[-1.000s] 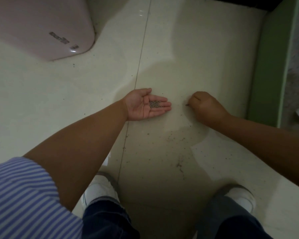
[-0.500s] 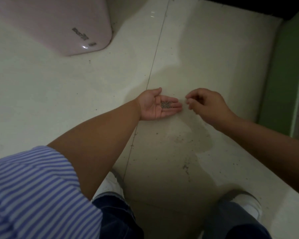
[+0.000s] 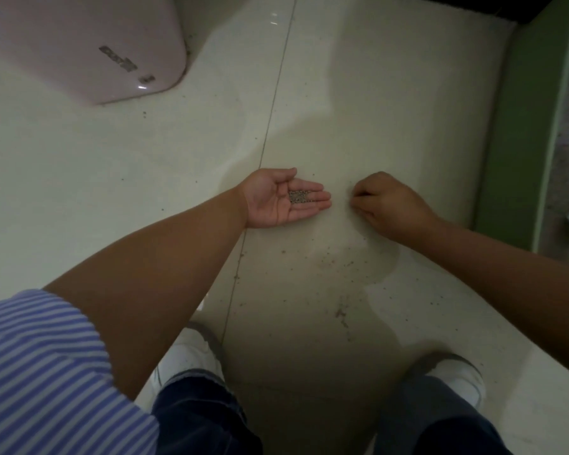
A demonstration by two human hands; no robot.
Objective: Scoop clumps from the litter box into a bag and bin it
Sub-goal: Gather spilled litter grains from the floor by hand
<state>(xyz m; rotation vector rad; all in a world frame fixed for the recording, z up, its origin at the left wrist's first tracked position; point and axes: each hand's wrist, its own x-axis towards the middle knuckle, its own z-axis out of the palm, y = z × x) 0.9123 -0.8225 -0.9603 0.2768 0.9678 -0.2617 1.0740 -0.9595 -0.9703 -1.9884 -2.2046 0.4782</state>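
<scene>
The left hand (image 3: 284,200) lies palm up on the floor (image 3: 358,103), fingers straight, cupping litter grains (image 3: 299,196). Just beside it, the right hand (image 3: 386,203) curls fingertips-down on the floor; whether it pinches anything is unclear.

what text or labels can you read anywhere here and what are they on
Grey printed mark on the glossy pale pink plastic container: a brand-like mark, too blurred to read.
Smaller mark beside it, near the container's rounded corner: too small to read.
Nothing else carries text: not the cream tiled floor, the green upright panel, or the blue striped sleeve.
</scene>
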